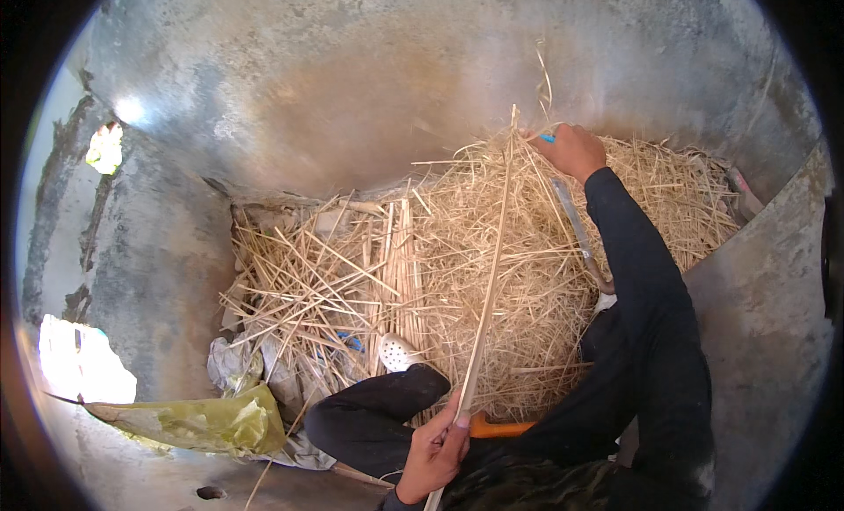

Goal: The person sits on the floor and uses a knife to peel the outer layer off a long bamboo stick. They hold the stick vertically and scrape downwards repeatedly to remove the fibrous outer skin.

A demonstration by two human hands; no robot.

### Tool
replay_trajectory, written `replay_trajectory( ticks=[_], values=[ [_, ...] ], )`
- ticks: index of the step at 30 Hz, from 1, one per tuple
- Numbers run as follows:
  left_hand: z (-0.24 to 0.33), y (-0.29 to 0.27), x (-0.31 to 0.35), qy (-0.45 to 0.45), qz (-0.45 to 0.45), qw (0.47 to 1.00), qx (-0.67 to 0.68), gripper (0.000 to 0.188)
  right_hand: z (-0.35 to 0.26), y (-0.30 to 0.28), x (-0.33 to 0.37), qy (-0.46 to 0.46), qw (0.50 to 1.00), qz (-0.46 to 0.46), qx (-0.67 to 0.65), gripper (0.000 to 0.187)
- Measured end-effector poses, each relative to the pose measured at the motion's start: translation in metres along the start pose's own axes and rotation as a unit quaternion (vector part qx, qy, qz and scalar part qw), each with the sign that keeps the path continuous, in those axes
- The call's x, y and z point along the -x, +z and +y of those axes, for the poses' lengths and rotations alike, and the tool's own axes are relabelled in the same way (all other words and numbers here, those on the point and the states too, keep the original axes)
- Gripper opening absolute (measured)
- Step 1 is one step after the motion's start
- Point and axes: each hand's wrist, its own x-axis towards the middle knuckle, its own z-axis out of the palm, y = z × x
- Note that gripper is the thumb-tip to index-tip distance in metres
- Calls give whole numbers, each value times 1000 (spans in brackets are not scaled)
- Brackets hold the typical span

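My left hand (433, 458), near the lower edge, is closed around a long pale bamboo-like strip (489, 310). The strip slants up and slightly right, narrowing to its far end beside my other hand. Stretched far forward, my right hand (576, 151) is closed on a small blue tool (547, 138); only a bit of blue shows between the fingers, and its exact kind is hidden. A thin curled sliver (544, 80) rises above that hand. Below the right hand lies a long metal blade with a brown handle (576, 229), resting on the shavings.
A deep heap of straw-coloured shavings (527, 335) covers the floor. Loose sticks (308, 278) lie left of it. A white clog (398, 352) is on my foot beside them. Yellow-green sheeting (211, 423) sits lower left. An orange object (499, 427) lies near my lap. Concrete walls (352, 80) stand around.
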Motion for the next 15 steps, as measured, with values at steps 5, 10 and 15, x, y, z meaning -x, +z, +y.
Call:
replay_trajectory(
  ticks=[5,10,15],
  values=[
    [-2,0,4,16,-97,995,-18,46,136,76,-49,-25,967,207,-145,84],
    [-9,-20,-26,-16,-72,992,101,39,69,-34,-3,123,930,17,-346,77],
    [-7,-25,-47,-3,-52,993,109,32,-5,-53,109,-153,944,78,-283,57]
  ],
)
